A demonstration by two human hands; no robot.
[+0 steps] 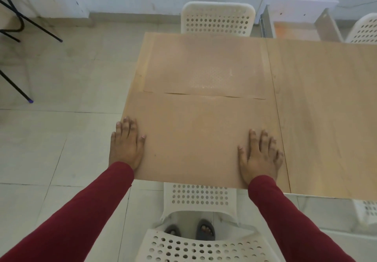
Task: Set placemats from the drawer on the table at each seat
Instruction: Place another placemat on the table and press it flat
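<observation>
Two tan placemats are being observed lying flat on the table (326,109). The near placemat (193,139) is being pressed down at the table's near edge, above a white perforated chair (202,196). The left hand (126,145) is being laid flat on its left border, fingers straight and close together. The right hand (259,155) is being laid flat near its right border, fingers straight and spread. Nothing is being gripped by either hand. The far placemat (204,64) is being seen just beyond, its near edge meeting the near placemat, before a second white chair (218,19). An open drawer (295,27) is being noted behind the table's far right side.
</observation>
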